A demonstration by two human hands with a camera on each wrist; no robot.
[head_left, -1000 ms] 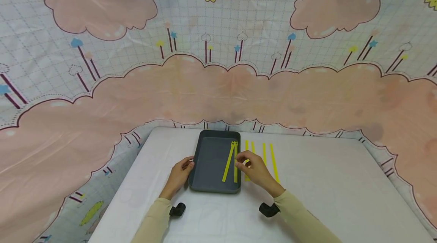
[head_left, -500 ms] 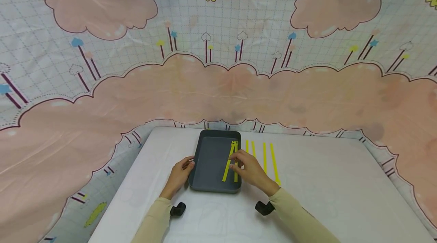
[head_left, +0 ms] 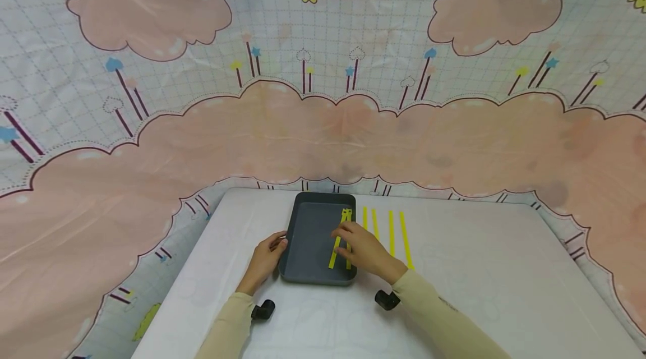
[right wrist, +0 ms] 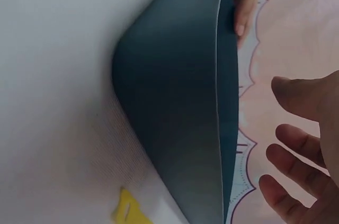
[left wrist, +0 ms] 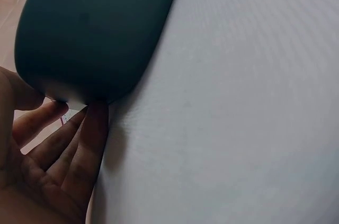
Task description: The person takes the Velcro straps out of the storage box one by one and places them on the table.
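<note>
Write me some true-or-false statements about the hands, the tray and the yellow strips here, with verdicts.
1. The left hand touches the left side of the tray. True.
2. Four yellow strips show on the table, to the right of the tray. True.
3. The right hand is partly over the tray. True.
4. The right hand is clenched round a strip. False: its fingers are apart, with nothing in its grip.
5. The tray holds no strips. False: two strips show inside it.
6. The tray is bright red. False: it is dark grey.
</note>
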